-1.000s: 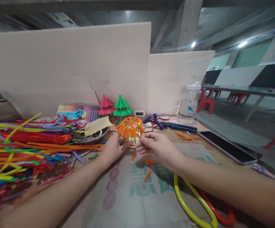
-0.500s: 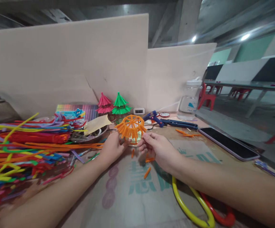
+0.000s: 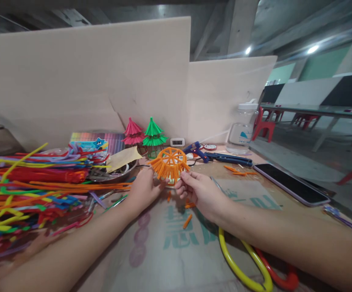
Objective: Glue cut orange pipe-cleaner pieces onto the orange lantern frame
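Note:
An orange pipe-cleaner roof (image 3: 170, 163) is held up in the middle, with a spoked round top and short strips slanting down around it. My left hand (image 3: 146, 187) is closed at its lower left edge; the fingertips are partly hidden behind it. Thumb and fingers of my right hand (image 3: 196, 190) pinch an orange strip at its lower right rim. A pale disc-like thing shows partly beneath the roof. Short orange pipe-cleaner pieces (image 3: 187, 221) lie on the table just below my hands.
Piled pipe cleaners (image 3: 36, 190) cover the left. Small pink (image 3: 132, 132) and green (image 3: 154, 132) pipe-cleaner trees stand behind, beside a blue glue gun (image 3: 198, 151). Further right are a water bottle (image 3: 243, 127), a phone (image 3: 291, 183) and yellow-handled scissors (image 3: 239, 263).
The orange roof has tilted slightly toward me and shifted a little right, covering more of the pale thing beneath. My right fingers have moved slightly left against its rim.

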`<act>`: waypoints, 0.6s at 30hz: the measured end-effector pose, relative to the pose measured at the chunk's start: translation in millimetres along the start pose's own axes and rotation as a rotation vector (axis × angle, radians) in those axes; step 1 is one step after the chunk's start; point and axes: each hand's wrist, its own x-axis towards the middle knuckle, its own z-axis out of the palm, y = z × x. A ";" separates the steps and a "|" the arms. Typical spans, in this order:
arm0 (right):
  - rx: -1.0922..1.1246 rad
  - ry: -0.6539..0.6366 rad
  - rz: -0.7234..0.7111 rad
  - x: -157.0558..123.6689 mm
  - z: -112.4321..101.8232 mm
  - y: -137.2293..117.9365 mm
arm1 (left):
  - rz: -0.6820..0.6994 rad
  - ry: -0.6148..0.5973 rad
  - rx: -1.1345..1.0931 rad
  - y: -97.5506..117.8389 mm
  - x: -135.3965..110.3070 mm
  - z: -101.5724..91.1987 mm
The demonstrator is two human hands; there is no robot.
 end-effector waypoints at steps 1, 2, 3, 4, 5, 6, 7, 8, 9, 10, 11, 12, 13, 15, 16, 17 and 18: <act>-0.003 -0.005 0.003 0.3 -0.3 0.6 | 0.013 -0.011 0.013 0.1 0.1 -0.2; -0.005 -0.010 0.006 0.5 -0.6 1.3 | 0.021 -0.012 0.014 0.0 0.2 -0.2; -0.008 -0.014 0.008 0.5 -0.9 1.8 | 0.024 -0.011 0.011 -0.2 0.4 -0.1; -0.010 -0.016 0.010 0.5 -1.1 2.1 | 0.026 -0.009 0.006 -0.5 0.5 0.0; -0.012 -0.020 0.013 0.4 -1.1 2.3 | 0.030 -0.010 0.000 -0.8 0.7 0.1; -0.014 -0.022 0.014 0.2 -1.0 2.2 | 0.037 -0.012 -0.007 -1.0 0.8 0.2; -0.016 -0.024 0.017 0.0 -0.7 1.8 | 0.046 -0.014 -0.011 -1.1 0.9 0.1; -0.020 -0.025 0.023 -0.3 -0.3 1.3 | 0.053 -0.016 -0.013 -1.0 1.0 -0.1; -0.025 -0.026 0.029 -0.5 0.3 0.6 | 0.057 -0.017 -0.012 -0.7 1.1 -0.4; -0.032 -0.026 0.037 -0.7 0.9 -0.2 | 0.057 -0.014 -0.010 -0.3 1.1 -0.8; -0.042 -0.025 0.047 -0.7 1.5 -0.9 | 0.058 -0.012 -0.010 0.2 1.1 -1.2; -0.052 -0.024 0.055 -0.7 2.0 -1.5 | 0.061 -0.010 -0.013 0.6 1.1 -1.6; -0.064 -0.026 0.063 -0.5 2.2 -1.9 | 0.064 -0.008 -0.018 0.9 1.2 -1.8; -0.087 -0.026 0.083 0.4 1.7 -1.6 | 0.065 -0.010 -0.037 0.7 1.4 -1.5; -0.102 -0.029 0.102 1.1 0.8 -1.1 | 0.059 -0.012 -0.055 0.3 1.5 -0.9; -0.126 -0.038 0.127 1.7 -0.5 -0.4 | 0.047 -0.006 -0.090 -0.5 1.8 -0.2; -0.164 -0.051 0.155 2.1 -2.3 0.1 | 0.031 0.001 -0.135 -1.5 2.0 0.8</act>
